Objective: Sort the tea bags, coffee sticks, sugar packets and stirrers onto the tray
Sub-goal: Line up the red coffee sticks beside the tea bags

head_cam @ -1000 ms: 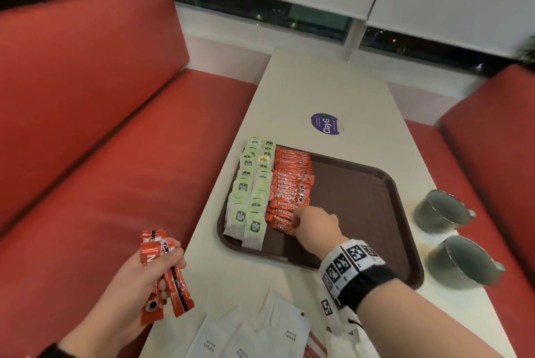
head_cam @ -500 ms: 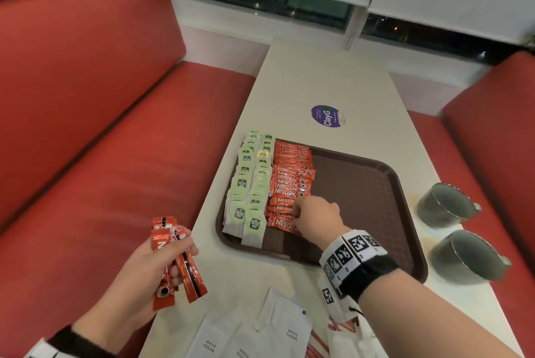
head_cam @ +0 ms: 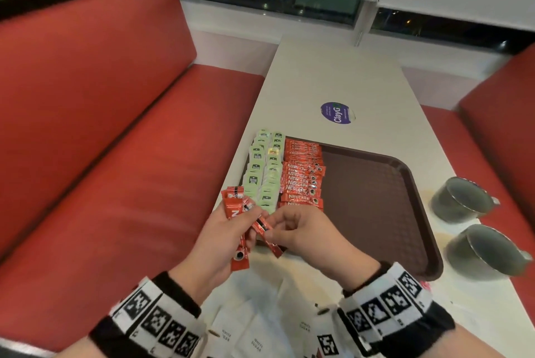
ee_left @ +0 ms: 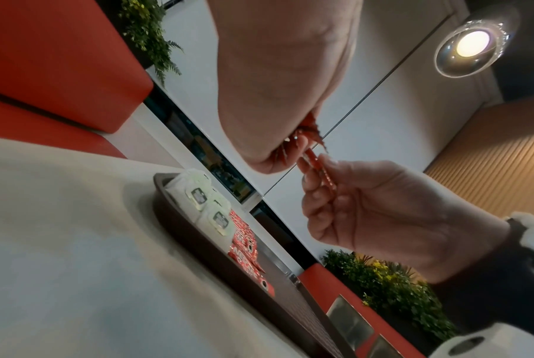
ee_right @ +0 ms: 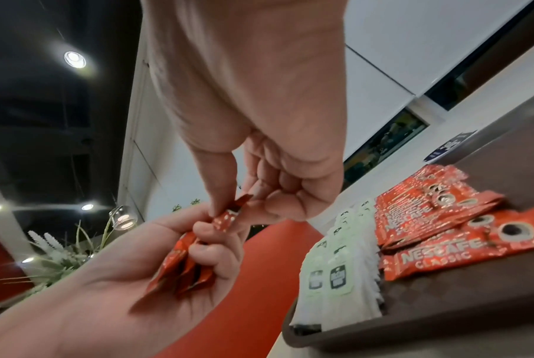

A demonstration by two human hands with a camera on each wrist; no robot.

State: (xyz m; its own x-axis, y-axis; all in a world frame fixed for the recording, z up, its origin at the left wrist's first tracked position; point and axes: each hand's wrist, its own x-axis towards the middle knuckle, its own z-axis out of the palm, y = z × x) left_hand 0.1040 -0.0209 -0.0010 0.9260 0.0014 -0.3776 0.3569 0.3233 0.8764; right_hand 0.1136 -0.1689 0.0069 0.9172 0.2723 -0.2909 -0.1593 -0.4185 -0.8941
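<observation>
At the tray's [head_cam: 417,183] seven o'clock edge, the right hand [head_cam: 307,234] pinches one light, slick, crinkly Nescafé stick [head_cam: 265,230] by its end from the left hand's [head_cam: 214,244] clutched bundle [head_cam: 236,212].

There is one brown tray [head_cam: 417,212] and two grey cups [head_cam: 460,198]. The tea bags [head_cam: 262,172] lie in two columns, the coffee sticks [head_cam: 304,175] in one. At least three white sugar packets [head_cam: 254,337] are visible; exact counts cannot be told.
</observation>
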